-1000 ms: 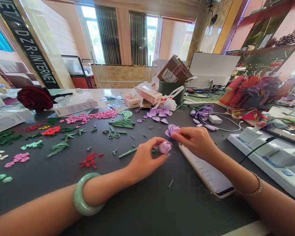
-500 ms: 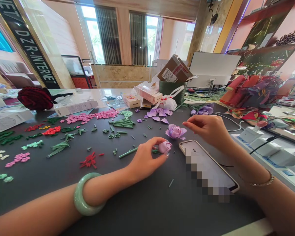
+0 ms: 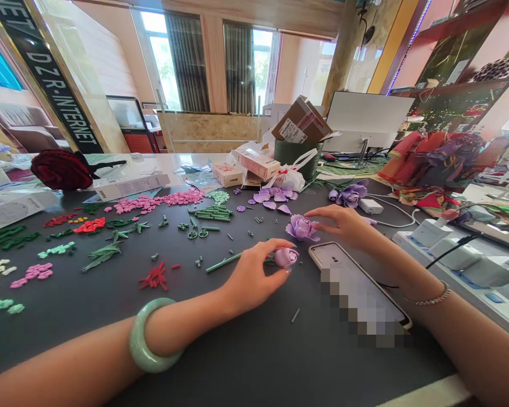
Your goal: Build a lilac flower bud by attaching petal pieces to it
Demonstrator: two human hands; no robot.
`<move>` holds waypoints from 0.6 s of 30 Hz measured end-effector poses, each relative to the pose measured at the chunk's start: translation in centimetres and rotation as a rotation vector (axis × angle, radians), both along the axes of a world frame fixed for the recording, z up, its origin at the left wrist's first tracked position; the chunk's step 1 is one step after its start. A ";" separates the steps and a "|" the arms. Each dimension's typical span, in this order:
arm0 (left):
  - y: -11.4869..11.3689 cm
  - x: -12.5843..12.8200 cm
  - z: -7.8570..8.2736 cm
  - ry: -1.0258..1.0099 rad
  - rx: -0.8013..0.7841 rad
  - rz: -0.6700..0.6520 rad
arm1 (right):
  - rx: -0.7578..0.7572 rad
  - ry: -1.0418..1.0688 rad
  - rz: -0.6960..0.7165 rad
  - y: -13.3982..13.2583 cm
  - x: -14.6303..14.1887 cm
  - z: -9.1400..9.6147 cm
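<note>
My left hand rests on the dark table and pinches a small lilac flower bud on a green stem. My right hand hovers just right of an opened purple flower, fingers stretched out and touching its petals. A phone lies under my right wrist. Loose purple petals lie farther back.
Small pink, red and green pieces are scattered over the left half of the table. Boxes, a bag and a monitor stand at the back. White chargers and cables sit at the right.
My right hand let go of the purple flower, lifted away to the right, then came back down to touch its petals. The phone slid a little. My left hand stayed put with the bud.
</note>
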State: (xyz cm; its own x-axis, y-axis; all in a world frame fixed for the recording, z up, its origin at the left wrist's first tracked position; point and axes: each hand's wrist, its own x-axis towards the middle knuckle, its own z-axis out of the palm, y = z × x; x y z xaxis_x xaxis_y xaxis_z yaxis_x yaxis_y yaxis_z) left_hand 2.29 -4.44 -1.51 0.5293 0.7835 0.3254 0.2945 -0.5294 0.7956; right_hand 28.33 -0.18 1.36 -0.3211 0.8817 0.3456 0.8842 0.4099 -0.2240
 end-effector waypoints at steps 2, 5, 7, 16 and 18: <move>-0.1 0.0 0.0 0.005 0.011 0.001 | -0.002 -0.002 0.015 0.0 -0.2 -0.2; -0.1 0.1 0.0 0.011 0.011 0.005 | 0.003 0.005 0.022 0.1 -0.2 -0.4; -0.1 0.1 0.0 0.017 0.007 0.008 | 0.010 0.014 0.023 0.1 -0.2 -0.4; -0.1 0.1 -0.1 0.035 0.013 0.016 | -0.005 0.064 0.014 -0.1 -0.5 -0.4; -0.1 0.1 0.0 0.041 0.017 0.021 | -0.009 0.073 0.007 -0.2 -0.7 -0.3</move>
State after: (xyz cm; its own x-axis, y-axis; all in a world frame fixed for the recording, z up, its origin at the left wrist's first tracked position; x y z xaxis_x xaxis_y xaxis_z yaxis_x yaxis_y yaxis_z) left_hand 2.39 -4.57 -1.52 0.5258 0.7891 0.3175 0.3380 -0.5363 0.7734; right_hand 27.64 -0.42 1.06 -0.3018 0.8825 0.3607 0.8622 0.4141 -0.2918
